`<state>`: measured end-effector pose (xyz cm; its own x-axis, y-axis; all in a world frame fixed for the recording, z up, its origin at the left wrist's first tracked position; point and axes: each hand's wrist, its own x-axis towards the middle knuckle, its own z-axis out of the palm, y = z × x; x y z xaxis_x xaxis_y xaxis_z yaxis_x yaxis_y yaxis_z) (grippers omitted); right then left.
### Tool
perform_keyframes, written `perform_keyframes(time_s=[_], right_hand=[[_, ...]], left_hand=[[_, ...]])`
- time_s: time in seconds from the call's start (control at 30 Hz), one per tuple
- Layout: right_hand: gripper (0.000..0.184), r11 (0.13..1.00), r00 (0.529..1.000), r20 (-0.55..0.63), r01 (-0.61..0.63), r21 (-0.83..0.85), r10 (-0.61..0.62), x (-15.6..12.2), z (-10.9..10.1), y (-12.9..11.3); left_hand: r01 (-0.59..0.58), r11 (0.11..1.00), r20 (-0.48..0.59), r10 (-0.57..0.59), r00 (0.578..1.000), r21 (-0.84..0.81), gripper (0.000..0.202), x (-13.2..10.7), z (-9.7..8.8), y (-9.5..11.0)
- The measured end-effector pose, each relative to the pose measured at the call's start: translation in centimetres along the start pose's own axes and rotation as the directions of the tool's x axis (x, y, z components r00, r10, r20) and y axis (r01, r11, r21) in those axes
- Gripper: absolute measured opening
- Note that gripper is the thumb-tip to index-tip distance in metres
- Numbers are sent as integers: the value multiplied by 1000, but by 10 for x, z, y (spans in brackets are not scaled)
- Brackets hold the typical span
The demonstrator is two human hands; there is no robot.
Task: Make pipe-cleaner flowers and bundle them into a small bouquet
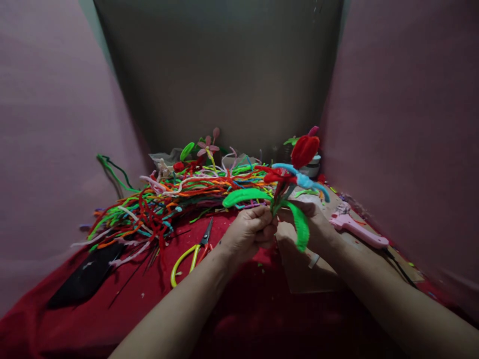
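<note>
My left hand [252, 229] is closed around the lower stems of a pipe-cleaner flower bouquet [279, 199], held up over the table. A red tulip-shaped bloom [305, 151] tops it, with a smaller red flower and a light blue piece [305, 180] below. Two bright green leaves curve outward, one to the left [247, 196] and one hanging down on the right [300, 229]. My right hand [318, 227] is just behind that right leaf, close to the stems. The leaf and stems hide its fingers, so their grip cannot be seen.
A large heap of colourful pipe cleaners [187, 192] spreads behind and left. Yellow-handled scissors [194, 254] lie left of my hands, near a black flat object [86, 279]. On the right are a pink glue gun [359, 231] with its cord and a brown board [305, 274].
</note>
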<state>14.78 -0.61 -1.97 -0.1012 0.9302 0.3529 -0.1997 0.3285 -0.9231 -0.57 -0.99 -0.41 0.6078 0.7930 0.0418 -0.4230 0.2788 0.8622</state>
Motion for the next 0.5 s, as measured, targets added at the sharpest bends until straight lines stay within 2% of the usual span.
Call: perform_keyframes(time_s=[0.07,0.13,0.2,0.27,0.33,0.4,0.5], right_hand=[[11,994,990,124,-83,68,75,0,-3,0],[12,990,974,210,-109,88,88,0,-2,-2],[10,989,972,222,-100,109,74,0,1,-5],[9,988,981,186,-78,133,52,0,5,-7],[9,987,987,148,-78,141,57,-1,7,-7],[9,985,989,118,-103,142,86,-1,9,-8],[8,979,988,94,-134,154,120,0,7,-8]], left_hand=[[108,992,54,-105,993,-61,24,-1,-2,1],[190,976,94,-181,979,-107,21,-2,-5,0],[250,959,149,-230,962,-131,17,-4,-8,-1],[272,953,206,-241,948,-134,15,-5,-10,-1],[245,964,234,-216,948,-105,17,-5,-10,1],[171,985,229,-165,959,-7,22,-5,-8,5],[14,962,123,-50,991,274,30,-6,-3,10]])
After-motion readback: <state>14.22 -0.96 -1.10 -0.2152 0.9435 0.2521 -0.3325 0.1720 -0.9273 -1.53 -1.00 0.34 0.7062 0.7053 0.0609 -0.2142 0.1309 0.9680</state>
